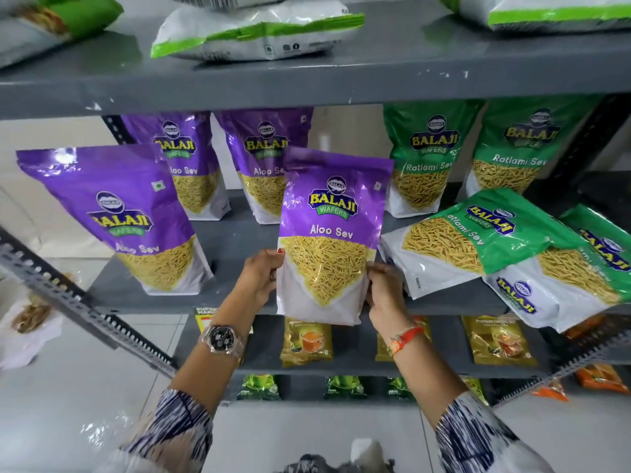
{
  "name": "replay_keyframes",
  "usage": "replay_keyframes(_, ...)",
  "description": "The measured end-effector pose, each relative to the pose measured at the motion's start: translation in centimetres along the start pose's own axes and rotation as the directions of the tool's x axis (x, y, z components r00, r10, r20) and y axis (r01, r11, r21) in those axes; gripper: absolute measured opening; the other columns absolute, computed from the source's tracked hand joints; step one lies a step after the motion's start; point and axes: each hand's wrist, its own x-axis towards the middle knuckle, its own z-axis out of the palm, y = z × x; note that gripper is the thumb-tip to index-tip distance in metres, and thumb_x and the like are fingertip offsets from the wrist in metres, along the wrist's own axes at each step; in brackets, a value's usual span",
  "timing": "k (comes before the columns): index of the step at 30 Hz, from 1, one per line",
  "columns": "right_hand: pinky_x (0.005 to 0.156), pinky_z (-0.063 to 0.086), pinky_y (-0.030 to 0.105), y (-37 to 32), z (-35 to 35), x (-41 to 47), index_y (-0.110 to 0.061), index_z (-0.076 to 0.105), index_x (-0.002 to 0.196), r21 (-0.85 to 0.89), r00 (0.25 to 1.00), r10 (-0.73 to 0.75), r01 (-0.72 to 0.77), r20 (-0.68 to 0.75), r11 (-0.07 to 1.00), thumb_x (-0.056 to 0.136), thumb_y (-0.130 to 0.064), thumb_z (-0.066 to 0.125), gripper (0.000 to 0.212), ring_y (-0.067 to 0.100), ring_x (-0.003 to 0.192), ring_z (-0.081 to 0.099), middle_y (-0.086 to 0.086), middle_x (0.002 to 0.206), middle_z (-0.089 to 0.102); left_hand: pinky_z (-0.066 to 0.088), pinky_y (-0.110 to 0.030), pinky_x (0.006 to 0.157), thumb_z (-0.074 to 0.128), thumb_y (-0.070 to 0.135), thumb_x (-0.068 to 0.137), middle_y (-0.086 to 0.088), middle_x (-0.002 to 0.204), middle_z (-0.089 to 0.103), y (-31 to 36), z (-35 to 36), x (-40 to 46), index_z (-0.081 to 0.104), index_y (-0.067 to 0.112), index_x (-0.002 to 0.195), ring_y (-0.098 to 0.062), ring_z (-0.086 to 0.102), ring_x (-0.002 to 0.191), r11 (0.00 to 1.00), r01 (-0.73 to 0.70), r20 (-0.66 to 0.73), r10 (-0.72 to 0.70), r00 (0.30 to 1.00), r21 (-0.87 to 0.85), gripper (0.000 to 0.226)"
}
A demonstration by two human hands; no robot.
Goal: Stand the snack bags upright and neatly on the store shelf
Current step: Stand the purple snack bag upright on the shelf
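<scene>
the purple bag [329, 233] reads "balaji wafers aloo sev", glossy purple above, white below, with pictured yellow sev. it stands upright at the shelf [239, 233] front edge, left hand [261, 276] at 9 o'clock and right hand [384, 288] at 3, fingers clasping its lower edges.

A grey metal shelf [239, 233] crosses the middle of the frame. On it stand three purple Aloo Sev bags [116, 216], at left and centre. Two green Ratlami Sev bags [423, 158] stand upper right, and two more green bags [485, 240] lie flat below them.
</scene>
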Motion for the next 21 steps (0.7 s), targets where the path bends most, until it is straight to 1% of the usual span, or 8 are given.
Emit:
replay_keyframes(1,0.07,0.049,0.034,-0.1,-0.2,-0.5,0.0,0.062,0.084,0.008,1.0,-0.021,0.021,0.004,1.0,0.086,0.001,0.045,0.017,0.026,0.076,0.058,0.017,0.084,0.065,0.043,-0.021,0.049,0.045,0.005,0.089,0.0,0.059,0.054,-0.3,-0.3,-0.9,0.051,0.016,0.072,-0.011,0.046,0.05,0.999,-0.029,-0.002,0.029,1.0,-0.024,0.022)
replay_keyframes(2,0.07,0.047,0.033,-0.3,-0.5,-1.1,-0.006,0.062,0.079,0.016,0.999,-0.046,0.046,0.012,0.999,0.087,0.0,0.046,0.018,0.025,0.077,0.057,0.013,0.082,0.064,0.045,-0.019,0.047,0.044,0.004,0.09,0.003,0.054,0.058,-0.5,-0.6,-1.9,0.051,0.016,0.072,-0.009,0.05,0.047,0.997,-0.058,0.001,0.058,0.998,-0.048,0.023)
replay_keyframes(5,0.065,0.046,0.029,-1.0,-1.5,-3.4,-0.018,0.058,0.072,0.056,0.986,-0.145,0.141,0.08,0.988,0.089,-0.002,0.048,0.025,0.018,0.074,0.056,0.002,0.075,0.063,0.044,-0.014,0.041,0.043,0.006,0.092,0.009,0.047,0.06,-0.8,-1.4,-4.7,0.051,0.015,0.071,-0.004,0.053,0.039,0.988,-0.111,0.013,0.113,0.994,-0.108,0.025)
replay_keyframes(9,0.057,0.05,0.016,-1.4,-2.5,-6.2,-0.021,0.06,0.076,0.097,0.948,-0.248,0.232,0.2,0.968,0.09,-0.009,0.051,0.021,0.002,0.064,0.061,-0.013,0.063,0.07,0.047,-0.018,0.045,0.042,0.01,0.093,0.01,0.052,0.063,-1.0,-2.8,-7.1,0.049,0.018,0.071,-0.006,0.059,0.047,0.973,-0.172,0.08,0.186,0.979,-0.154,0.025)
replay_keyframes(13,0.058,0.051,0.017,-1.5,-2.5,-7.4,-0.022,0.059,0.079,0.094,0.922,-0.287,0.272,0.26,0.958,0.092,-0.007,0.047,0.023,0.002,0.067,0.061,-0.007,0.075,0.067,0.051,-0.021,0.053,0.042,0.007,0.092,0.01,0.058,0.063,-1.1,-3.8,-7.9,0.049,0.018,0.071,-0.006,0.06,0.054,0.957,-0.226,0.064,0.241,0.968,-0.185,0.025)
replay_keyframes(16,0.06,0.052,0.02,-1.2,-1.5,-7.4,-0.02,0.056,0.08,0.071,0.928,-0.253,0.243,0.273,0.967,0.093,-0.005,0.045,0.022,0.003,0.067,0.062,-0.004,0.079,0.066,0.045,-0.025,0.058,0.044,0.008,0.093,0.002,0.069,0.054,-0.9,-4.3,-7.5,0.053,0.02,0.072,-0.012,0.052,0.061,0.957,-0.235,0.014,0.241,0.971,-0.171,0.025)
replay_keyframes(19,0.065,0.049,0.028,-0.9,-0.4,-6.7,-0.02,0.053,0.079,0.012,0.943,-0.215,0.22,0.253,0.976,0.094,-0.006,0.044,0.022,0.01,0.071,0.06,-0.002,0.08,0.064,0.043,-0.027,0.052,0.043,0.008,0.093,0.003,0.061,0.058,-0.8,-4.4,-6.3,0.052,0.02,0.075,-0.013,0.053,0.055,0.969,-0.231,-0.036,0.228,0.973,-0.093,0.023)
replay_keyframes(21,0.07,0.05,0.032,-0.7,0.6,-6.1,-0.021,0.052,0.08,-0.016,0.94,-0.201,0.214,0.275,0.977,0.095,-0.008,0.043,0.021,0.011,0.074,0.059,-0.001,0.082,0.064,0.044,-0.027,0.053,0.043,0.009,0.093,0.004,0.06,0.06,-0.5,-4.4,-5.4,0.052,0.02,0.076,-0.014,0.055,0.054,0.971,-0.225,-0.078,0.219,0.973,-0.076,0.023)
